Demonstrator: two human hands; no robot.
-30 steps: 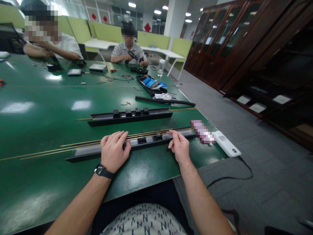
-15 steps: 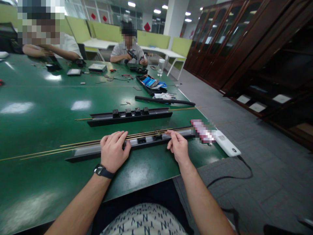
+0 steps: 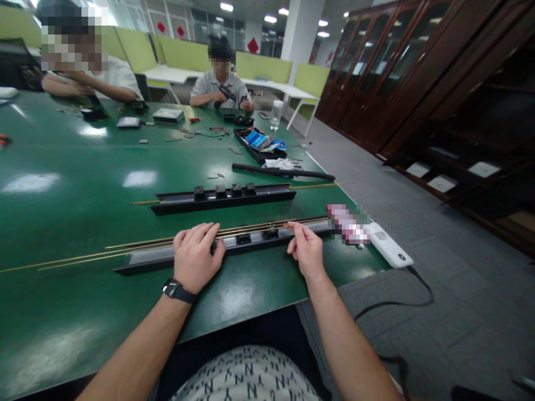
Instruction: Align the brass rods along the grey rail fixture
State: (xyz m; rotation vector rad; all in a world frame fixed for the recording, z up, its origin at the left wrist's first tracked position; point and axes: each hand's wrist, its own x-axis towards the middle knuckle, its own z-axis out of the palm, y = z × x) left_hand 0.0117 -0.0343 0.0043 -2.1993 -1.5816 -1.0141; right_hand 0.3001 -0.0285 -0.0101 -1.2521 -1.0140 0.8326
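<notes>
A long black rail [image 3: 144, 258] with a pale inner channel lies across the near side of the table. Black blocks [image 3: 243, 238] sit in it, and several thin brass rods [image 3: 90, 255] run along it and out past its left end. My left hand [image 3: 195, 255], a watch on its wrist, is wrapped over the rail and rods, with its fingers at the far side and its thumb nearer me. It partly covers a block. My right hand [image 3: 306, 248] is closed in a pinch at a rod above the rail's right half; the fingertips are small in view.
Beyond lies a second black rail [image 3: 225, 201] with blocks and rods, then a black strip [image 3: 280, 171] and a black tray [image 3: 254, 147] of blue items. A white power bank [image 3: 388, 245] with a cable lies at the right edge. Two people [image 3: 219, 89] sit across the table [image 3: 104, 312].
The whole view has shifted very slightly. Both hands keep the same places on the rail and rods, with no visible change of grip.
</notes>
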